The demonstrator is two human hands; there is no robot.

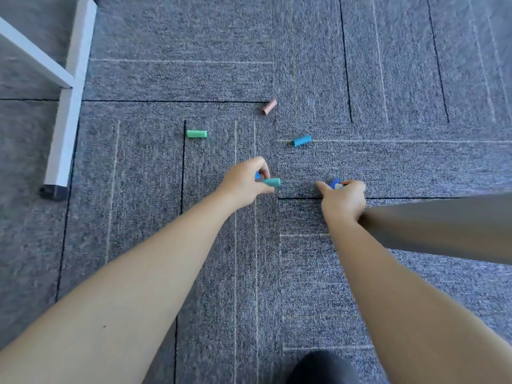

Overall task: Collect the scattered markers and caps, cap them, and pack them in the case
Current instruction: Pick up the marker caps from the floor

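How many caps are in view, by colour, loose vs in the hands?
Loose on the carpet:
Green cap: 1
Light blue cap: 1
Pink-brown cap: 1
In the hands:
Teal cap, left hand: 1
Dark blue cap, right hand: 1
A further blue piece shows in the left hand; unclear what.
Total: 5

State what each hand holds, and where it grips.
Left hand pinches a teal cap at one end; right hand grips blue caps, hold hidden.
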